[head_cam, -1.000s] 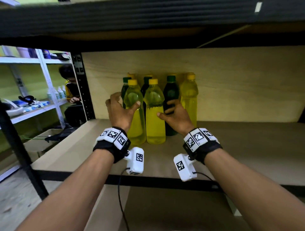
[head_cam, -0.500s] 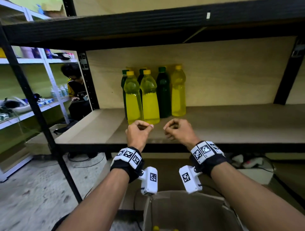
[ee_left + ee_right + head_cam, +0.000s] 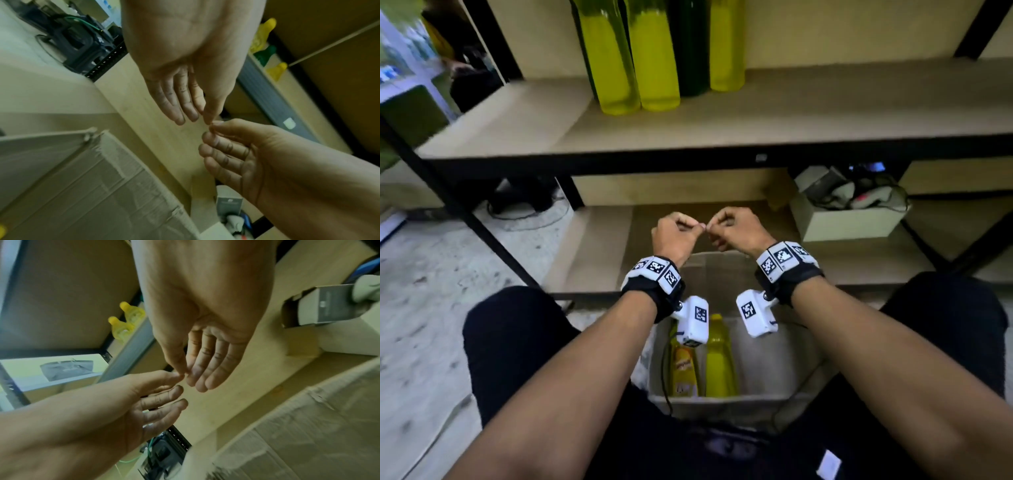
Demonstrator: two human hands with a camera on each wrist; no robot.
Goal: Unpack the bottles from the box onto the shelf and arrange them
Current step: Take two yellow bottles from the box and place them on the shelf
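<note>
— Where are the bottles?
— Two yellow bottles (image 3: 717, 363) lie in the open box (image 3: 722, 402) (one labelled). On the shelf (image 3: 825, 116) stand three yellow ones (image 3: 654, 65) and a dark green bottle (image 3: 690, 48), upright, touching.

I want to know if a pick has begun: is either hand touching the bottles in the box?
Apart. The head view shows both the left hand and right hand empty, above the box, clear of the yellow bottles.
</note>
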